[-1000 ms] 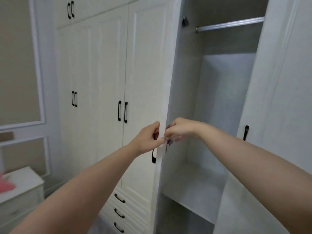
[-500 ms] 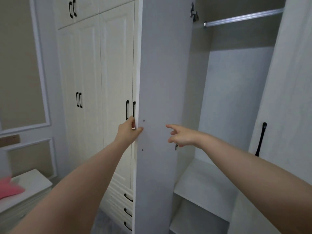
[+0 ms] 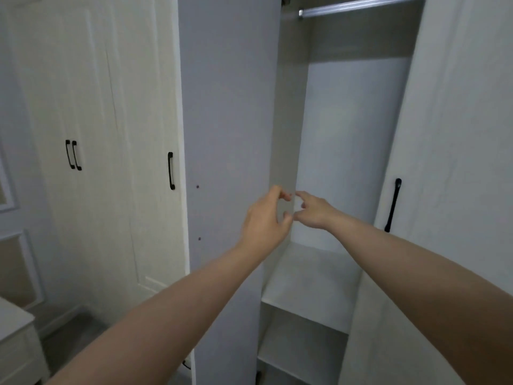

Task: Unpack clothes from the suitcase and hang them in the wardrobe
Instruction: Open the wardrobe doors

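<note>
Hands, left [image 3: 263, 218] and right [image 3: 312, 212], hover loose and empty before the open wardrobe [image 3: 352, 134]; rail [image 3: 361, 5] runs crosswise overhead, suitcase unseen.

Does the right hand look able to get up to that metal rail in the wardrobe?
Probably yes. Both doors stand open, and nothing hangs or stands between the right hand and the rail. The hand holds nothing, but the rail is well above it, so the arm would have to lift high.

White wardrobe [image 3: 347, 134], black handles [image 3: 392, 205], silver rail [image 3: 358, 6].
</note>
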Demonstrator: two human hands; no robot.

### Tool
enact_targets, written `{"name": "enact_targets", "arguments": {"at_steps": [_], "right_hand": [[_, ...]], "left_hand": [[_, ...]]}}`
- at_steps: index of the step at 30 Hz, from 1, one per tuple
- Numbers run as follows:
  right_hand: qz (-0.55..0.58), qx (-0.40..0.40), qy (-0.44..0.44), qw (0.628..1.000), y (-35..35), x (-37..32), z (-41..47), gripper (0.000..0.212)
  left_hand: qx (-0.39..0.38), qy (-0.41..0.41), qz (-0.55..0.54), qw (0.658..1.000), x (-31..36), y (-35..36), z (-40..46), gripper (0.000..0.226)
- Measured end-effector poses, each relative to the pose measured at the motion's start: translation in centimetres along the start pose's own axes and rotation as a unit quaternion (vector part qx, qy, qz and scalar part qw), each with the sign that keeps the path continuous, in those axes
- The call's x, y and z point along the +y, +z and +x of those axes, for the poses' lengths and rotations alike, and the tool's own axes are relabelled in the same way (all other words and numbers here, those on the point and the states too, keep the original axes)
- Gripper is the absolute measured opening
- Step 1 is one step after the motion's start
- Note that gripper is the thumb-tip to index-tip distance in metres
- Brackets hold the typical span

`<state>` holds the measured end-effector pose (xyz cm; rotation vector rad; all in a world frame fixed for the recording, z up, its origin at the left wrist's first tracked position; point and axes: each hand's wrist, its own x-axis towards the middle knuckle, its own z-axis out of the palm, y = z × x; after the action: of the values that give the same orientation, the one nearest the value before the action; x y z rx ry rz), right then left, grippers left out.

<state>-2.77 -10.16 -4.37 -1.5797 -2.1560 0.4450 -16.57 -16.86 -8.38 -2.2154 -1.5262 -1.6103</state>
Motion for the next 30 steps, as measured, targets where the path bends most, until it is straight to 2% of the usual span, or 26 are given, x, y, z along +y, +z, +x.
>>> {"name": "enact_targets", "arguments": {"at_steps": [3, 6, 8, 11, 13, 18, 21, 23, 25, 28, 30], "right_hand": [[0.052, 0.105, 0.046, 0.992, -1.8, 4.0, 0.2, 0.084], [0.054, 0.184, 0.067, 0.979, -4.6, 8.3, 0.1, 0.077], [0.013, 0.186, 0.082, 0.979, -6.4, 11.2, -0.1, 0.066], [-0.063, 0.131, 0.109, 0.983, -8.2, 14.8, -0.3, 0.059], [-0.054, 0.126, 0.133, 0.982, -8.9, 17.0, 0.0, 0.058], [-0.003, 0.166, 0.136, 0.977, -10.1, 20.1, 2.5, 0.049], [0.016, 0.227, 0.107, 0.968, -9.9, 21.5, 4.0, 0.048], [0.064, 0.277, 0.101, 0.954, -9.7, 22.2, 4.7, 0.046], [0.153, 0.301, 0.137, 0.931, -9.8, 22.4, 5.2, 0.037], [0.374, 0.228, 0.226, 0.870, -10.8, 22.1, 5.2, 0.011], [0.472, 0.160, 0.232, 0.835, -11.0, 21.5, 4.8, 0.009]], "left_hand": [[-0.088, -0.031, -0.023, 0.995, 1.3, 3.0, 1.5, 0.031], [-0.141, -0.036, -0.039, 0.989, 2.3, 6.0, 2.8, 0.030], [-0.163, -0.060, -0.054, 0.983, 2.8, 8.0, 3.5, 0.028], [-0.174, -0.129, -0.110, 0.970, 2.8, 11.2, 4.7, 0.023], [-0.169, -0.145, -0.129, 0.966, 3.0, 13.1, 5.8, 0.026], [-0.192, -0.031, -0.064, 0.979, 3.3, 15.9, 8.2, 0.024], [-0.188, -0.019, -0.061, 0.980, 3.0, 17.8, 8.8, 0.021], [-0.184, -0.055, -0.093, 0.977, 2.9, 19.0, 8.8, 0.022], [-0.165, -0.123, -0.148, 0.967, 3.0, 19.9, 8.9, 0.027], [-0.133, -0.192, -0.195, 0.952, 4.0, 20.4, 9.4, 0.027], [-0.133, -0.207, -0.210, 0.946, 4.7, 20.4, 9.8, 0.024]]}}
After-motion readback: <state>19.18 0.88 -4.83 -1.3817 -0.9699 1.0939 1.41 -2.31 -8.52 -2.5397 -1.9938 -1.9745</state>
